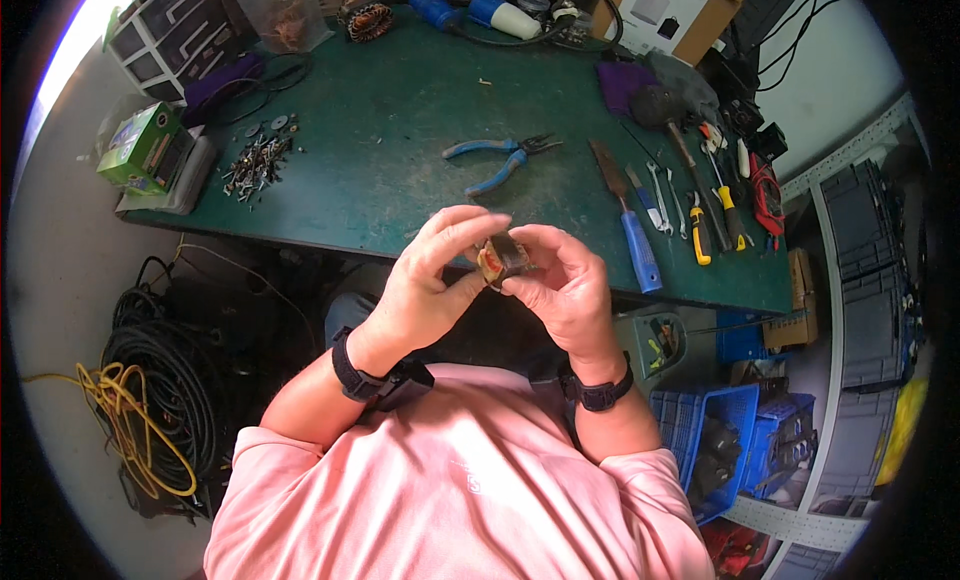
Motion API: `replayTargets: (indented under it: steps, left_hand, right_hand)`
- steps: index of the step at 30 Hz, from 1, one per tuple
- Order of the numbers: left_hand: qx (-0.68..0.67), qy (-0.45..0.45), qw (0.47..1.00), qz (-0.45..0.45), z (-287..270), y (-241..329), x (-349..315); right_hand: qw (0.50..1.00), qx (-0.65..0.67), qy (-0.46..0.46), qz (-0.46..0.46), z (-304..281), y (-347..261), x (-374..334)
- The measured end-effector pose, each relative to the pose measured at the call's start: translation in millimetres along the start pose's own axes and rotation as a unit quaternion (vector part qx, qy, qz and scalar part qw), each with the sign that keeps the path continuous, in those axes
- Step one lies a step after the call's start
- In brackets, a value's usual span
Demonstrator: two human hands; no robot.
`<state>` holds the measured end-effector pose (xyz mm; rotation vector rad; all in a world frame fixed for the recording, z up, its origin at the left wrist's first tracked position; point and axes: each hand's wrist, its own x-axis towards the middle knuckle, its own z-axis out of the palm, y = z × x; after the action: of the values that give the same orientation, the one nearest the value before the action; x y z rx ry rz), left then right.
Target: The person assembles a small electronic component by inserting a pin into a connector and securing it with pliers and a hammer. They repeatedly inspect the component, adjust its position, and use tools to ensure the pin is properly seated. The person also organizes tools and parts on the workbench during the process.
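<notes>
A small transformer [506, 257], with a dark core and an orange-red winding showing at its left end, is held up just off the near edge of the green workbench [380, 150]. My left hand [432, 270] is closed around its left side, thumb below and fingers above. From the other side my right hand [565, 285] pinches it between thumb and fingers, which partly hide it. Beyond my hands lie blue-handled pliers [505, 160], jaws pointing right. Closest to my right hand on the bench is a blue-handled chisel-like tool [636, 242].
Loose screws [258, 167] and a green box [146, 150] sit at the left. Wrenches [660, 195], a mallet [665, 110] and yellow-black screwdrivers [699, 230] line the right. Blue crates [725, 440] stand low at right; coiled black cable [165, 380] lies low at left.
</notes>
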<state>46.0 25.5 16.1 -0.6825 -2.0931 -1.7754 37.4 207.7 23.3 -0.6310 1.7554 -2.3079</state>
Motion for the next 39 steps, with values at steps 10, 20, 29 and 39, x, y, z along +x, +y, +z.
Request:
replayTargets:
  steps: [10, 20, 29, 39]
  left_hand:
    - [-0.395, -0.026, 0.884, -0.247, -9.3, -6.1, 0.8]
    - [-0.271, -0.012, 0.931, -0.244, -2.1, 3.6, -1.8]
    - [-0.250, -0.005, 0.949, -0.191, -0.8, -3.2, -4.7]
    - [-0.223, -0.014, 0.962, -0.159, -0.8, -3.0, -4.9]
  right_hand:
    - [0.984, -0.117, 0.048, -0.123, 3.9, 7.4, 0.6]
    - [0.893, -0.363, 0.021, -0.265, 3.8, 3.3, 3.8]
    - [0.977, -0.161, 0.019, -0.136, -1.4, 1.7, 1.8]
    - [0.962, -0.224, 0.030, -0.152, 1.1, -2.6, -0.9]
